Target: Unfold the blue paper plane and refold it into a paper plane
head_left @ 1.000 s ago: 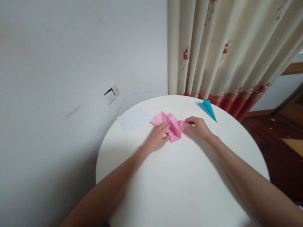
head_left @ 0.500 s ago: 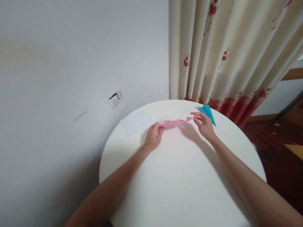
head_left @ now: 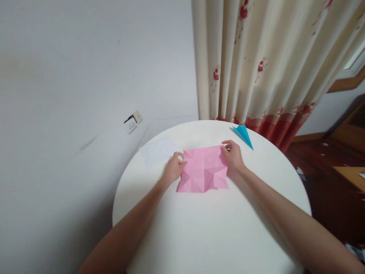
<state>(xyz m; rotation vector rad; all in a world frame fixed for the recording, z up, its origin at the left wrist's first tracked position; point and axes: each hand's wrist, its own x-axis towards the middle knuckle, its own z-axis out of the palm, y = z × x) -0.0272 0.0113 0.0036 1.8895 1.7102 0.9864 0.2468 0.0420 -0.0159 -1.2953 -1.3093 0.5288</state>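
Both hands sit at the far corners of a creased pink paper sheet [head_left: 203, 169], which lies spread out nearly flat toward the far side of the round white table [head_left: 216, 228]. Her or his left hand [head_left: 173, 170] pinches the sheet's far left corner between thumb and fingers; the right hand [head_left: 232, 155] grips the far right corner the same way. A white sheet [head_left: 158, 150] lies at the table's far left edge, just beside the left hand. A blue paper plane [head_left: 243, 134] rests near the far right edge, close to the right hand but apart from it. Behind the table hangs a cream curtain [head_left: 256, 57] with red flowers.
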